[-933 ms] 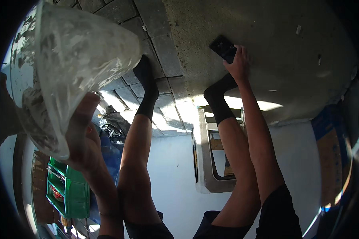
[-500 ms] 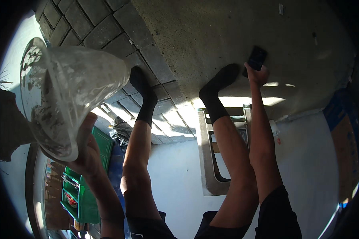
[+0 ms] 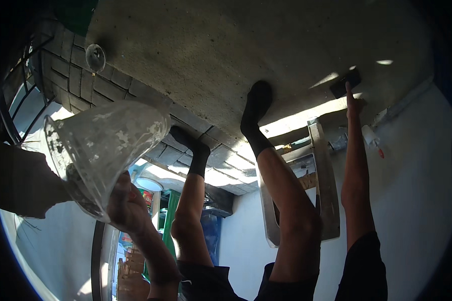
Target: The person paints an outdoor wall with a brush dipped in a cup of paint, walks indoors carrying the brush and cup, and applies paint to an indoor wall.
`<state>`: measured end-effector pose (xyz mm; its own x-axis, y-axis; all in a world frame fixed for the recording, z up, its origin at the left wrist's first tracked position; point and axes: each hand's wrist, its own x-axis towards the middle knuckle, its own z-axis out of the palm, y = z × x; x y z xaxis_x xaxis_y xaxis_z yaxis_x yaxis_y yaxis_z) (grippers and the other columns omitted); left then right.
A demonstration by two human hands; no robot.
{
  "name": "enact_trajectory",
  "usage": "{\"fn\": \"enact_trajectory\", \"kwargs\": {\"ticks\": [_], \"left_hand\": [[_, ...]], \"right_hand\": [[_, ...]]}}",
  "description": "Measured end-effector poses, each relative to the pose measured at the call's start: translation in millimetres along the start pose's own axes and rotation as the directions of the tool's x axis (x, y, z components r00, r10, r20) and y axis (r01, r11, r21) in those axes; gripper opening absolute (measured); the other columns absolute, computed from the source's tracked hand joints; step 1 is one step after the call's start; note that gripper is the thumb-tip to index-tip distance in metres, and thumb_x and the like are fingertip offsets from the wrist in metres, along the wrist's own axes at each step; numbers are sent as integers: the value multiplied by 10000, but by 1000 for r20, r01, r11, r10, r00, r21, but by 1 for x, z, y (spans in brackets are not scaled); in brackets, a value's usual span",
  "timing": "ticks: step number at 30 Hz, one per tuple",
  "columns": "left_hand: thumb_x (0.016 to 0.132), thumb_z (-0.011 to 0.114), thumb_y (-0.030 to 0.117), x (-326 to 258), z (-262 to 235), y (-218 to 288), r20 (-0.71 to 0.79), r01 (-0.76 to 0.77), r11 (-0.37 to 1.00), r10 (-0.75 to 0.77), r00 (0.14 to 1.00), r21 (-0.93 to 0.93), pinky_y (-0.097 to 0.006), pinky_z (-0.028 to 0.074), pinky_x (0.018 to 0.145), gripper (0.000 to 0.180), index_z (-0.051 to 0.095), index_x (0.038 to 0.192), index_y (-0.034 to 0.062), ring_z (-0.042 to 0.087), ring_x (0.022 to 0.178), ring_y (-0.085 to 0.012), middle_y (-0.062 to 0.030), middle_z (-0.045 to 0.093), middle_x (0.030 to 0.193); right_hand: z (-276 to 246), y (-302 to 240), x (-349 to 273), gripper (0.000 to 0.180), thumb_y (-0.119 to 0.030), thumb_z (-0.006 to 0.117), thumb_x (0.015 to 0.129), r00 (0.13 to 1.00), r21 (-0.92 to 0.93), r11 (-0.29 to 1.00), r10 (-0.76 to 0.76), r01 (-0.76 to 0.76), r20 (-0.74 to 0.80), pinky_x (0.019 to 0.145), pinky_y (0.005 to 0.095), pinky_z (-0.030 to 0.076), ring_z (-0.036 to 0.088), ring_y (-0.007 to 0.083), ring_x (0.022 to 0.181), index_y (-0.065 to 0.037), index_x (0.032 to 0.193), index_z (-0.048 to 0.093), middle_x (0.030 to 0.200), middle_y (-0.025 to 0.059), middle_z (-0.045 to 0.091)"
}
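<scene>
Black phone (image 3: 346,83), upper right; my right hand (image 3: 355,104) at it, can't tell how closed. Left hand (image 3: 129,204), fingers partly hidden, curled on rim of clear, white-flecked container (image 3: 116,136), left of frame.

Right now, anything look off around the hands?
Yes: the clear container in the left hand. Its wall is blotched with pale patches, so it looks smeared or dirty. Can't tell residue from wear; no crack is discernible.
</scene>
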<state>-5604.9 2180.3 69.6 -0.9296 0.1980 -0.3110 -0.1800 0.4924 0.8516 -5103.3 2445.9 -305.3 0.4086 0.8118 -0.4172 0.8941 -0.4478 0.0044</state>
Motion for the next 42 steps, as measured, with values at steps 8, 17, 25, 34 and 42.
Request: {"fn": "enact_trajectory", "kwargs": {"ticks": [8,17,25,34,42], "left_hand": [[655,595,-44,-25,45,108,127,-353,783,338,933,513,-233,459,775,709,285,1290,9,472,1023,-207,-122,413,1148],[566,803,374,-17,35,261,252,-269,924,202,946,272,-357,465,694,661,521,987,-50,590,805,-240,-153,590,891],[545,835,143,21,44,368,513,-357,933,333,792,-55,-332,471,736,621,490,1017,-65,559,855,-201,-142,560,970],[516,863,221,11,134,502,794,-617,760,497,351,-203,-345,476,753,796,408,1101,-68,521,938,-229,-148,495,1034],[530,855,248,-39,270,599,768,-741,367,565,-303,-562,-348,476,751,821,378,1120,-65,523,930,-245,-154,487,1038]], "right_hand": [[-57,-96,-180,615,-383,693,720,830,285,825,-539,488,139,847,426,417,498,353,990,29,1101,439,1063,205,498],[-313,-330,-345,469,-222,738,716,456,835,547,-758,57,466,845,341,448,573,184,927,-29,1070,500,982,77,595],[-517,-388,-360,785,-267,800,609,422,880,231,-906,416,39,958,379,362,456,266,1121,-57,1251,399,1202,127,474],[-650,-406,-339,829,-227,784,614,350,783,-189,-815,592,-461,973,418,330,395,314,1183,-65,1296,341,1275,151,417],[-746,-364,-276,735,-210,785,598,616,815,-143,-587,561,-526,868,382,428,546,299,1015,-21,1207,419,1094,162,549]]}}
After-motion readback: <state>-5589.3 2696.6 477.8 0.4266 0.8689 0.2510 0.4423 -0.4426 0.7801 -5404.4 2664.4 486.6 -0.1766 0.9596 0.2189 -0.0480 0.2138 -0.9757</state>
